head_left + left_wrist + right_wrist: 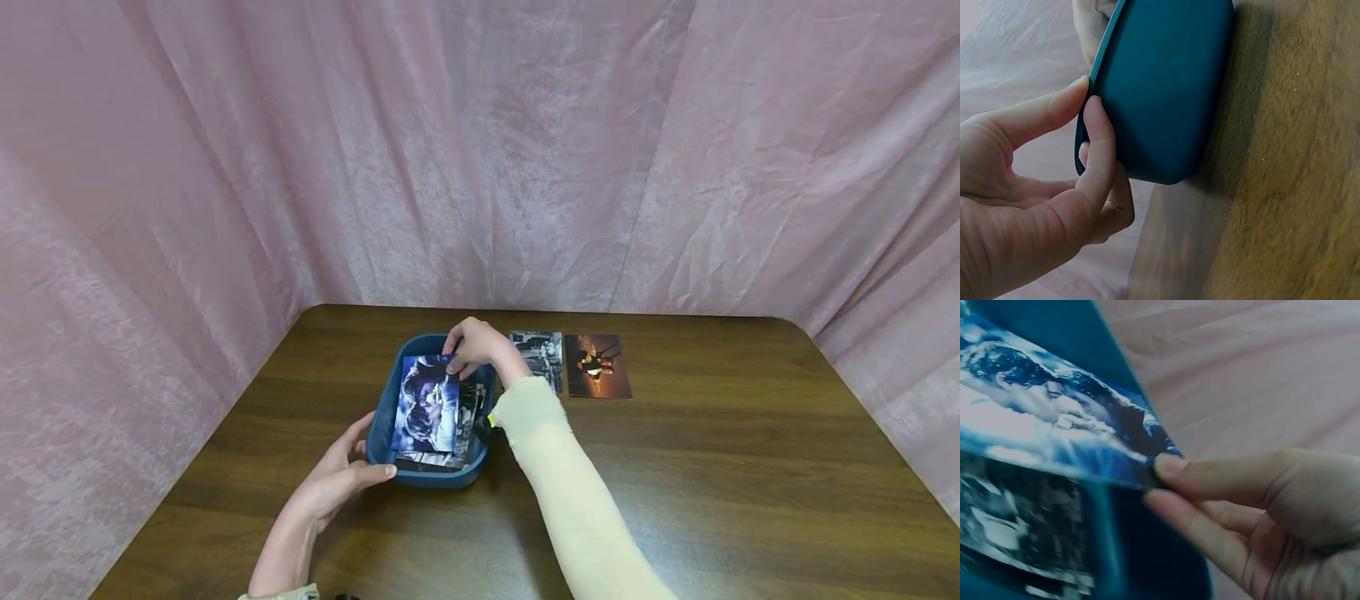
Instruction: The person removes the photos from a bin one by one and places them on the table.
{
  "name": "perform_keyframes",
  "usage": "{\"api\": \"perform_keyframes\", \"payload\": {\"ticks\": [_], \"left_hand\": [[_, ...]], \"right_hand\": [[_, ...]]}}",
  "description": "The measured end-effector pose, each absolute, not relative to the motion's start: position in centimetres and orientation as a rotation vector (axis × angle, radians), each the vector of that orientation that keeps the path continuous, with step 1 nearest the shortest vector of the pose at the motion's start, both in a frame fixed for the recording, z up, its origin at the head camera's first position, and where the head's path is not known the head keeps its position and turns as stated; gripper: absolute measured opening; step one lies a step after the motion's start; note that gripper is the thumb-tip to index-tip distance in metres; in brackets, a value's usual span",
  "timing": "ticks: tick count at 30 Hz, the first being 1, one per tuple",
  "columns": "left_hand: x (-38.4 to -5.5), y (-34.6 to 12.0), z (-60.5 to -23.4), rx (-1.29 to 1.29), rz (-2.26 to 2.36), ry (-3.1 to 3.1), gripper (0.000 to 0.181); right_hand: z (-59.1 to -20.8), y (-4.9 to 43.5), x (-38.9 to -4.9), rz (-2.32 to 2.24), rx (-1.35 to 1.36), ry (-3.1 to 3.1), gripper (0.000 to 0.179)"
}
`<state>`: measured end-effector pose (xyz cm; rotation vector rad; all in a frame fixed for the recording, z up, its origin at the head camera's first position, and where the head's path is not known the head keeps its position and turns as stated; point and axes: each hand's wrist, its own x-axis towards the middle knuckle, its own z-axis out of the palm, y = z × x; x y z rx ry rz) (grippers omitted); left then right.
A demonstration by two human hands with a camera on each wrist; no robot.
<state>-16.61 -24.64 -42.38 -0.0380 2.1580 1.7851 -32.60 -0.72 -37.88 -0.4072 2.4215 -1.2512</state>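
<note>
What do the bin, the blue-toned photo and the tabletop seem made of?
Bin: probably molded plastic, matte to satin; smooth, seamless wall.
Blue-toned photo: likely photo paper or card; thin edge, printed image, gloss uncertain.
Tabletop: wood or wood-look laminate, soft sheen; brown grain.

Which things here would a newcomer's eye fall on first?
Probably the bluish photo, pinched at one corner by the right hand at the mouth of the blue bin, whose near-left rim the left hand grips. Then the orange-lit photo, lying on the brown table right of a monochrome photo. Pink curtains fill the background.
</note>
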Motion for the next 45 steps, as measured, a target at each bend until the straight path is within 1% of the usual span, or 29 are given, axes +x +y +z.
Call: {"api": "perform_keyframes", "payload": {"ticks": [5,10,15,22,28,33,37,40,45], "left_hand": [[-16.5,-24.8,-42.5,-0.021,1.79,2.154,0.089],[-16.4,-24.9,-42.6,-0.046,1.798,2.16,0.089],[-16.3,-25.0,-42.6,-0.018,1.804,2.155,0.091],[-16.3,-25.1,-42.4,-0.029,1.815,2.149,0.091],[-16.1,-25.3,-42.3,-0.056,1.818,2.153,0.09],[-16.1,-25.3,-42.3,-0.048,1.826,2.15,0.091],[-16.0,-25.3,-42.4,-0.061,1.835,2.14,0.091],[-16.0,-25.3,-42.4,-0.07,1.837,2.136,0.091],[-16.0,-25.4,-42.3,-0.067,1.819,2.149,0.09]], "right_hand": [[-36.3,1.4,-33.0,-1.447,-0.394,2.355,0.025],[-34.2,4.8,-33.3,-1.576,-0.357,2.348,0.028],[-33.1,9.8,-33.4,-1.708,-0.301,2.347,0.033],[-33.2,18.4,-32.4,-1.728,-0.216,2.458,0.041],[-34.8,24.9,-31.7,-1.699,-0.144,2.477,0.046],[-36.8,29.0,-30.8,-1.592,-0.054,2.62,0.045],[-38.4,31.6,-30.0,-1.542,0.029,2.698,0.045],[-39.8,33.2,-29.6,-1.609,0.093,2.685,0.045],[-42.4,34.7,-29.4,-1.627,0.183,2.738,0.04]]}}
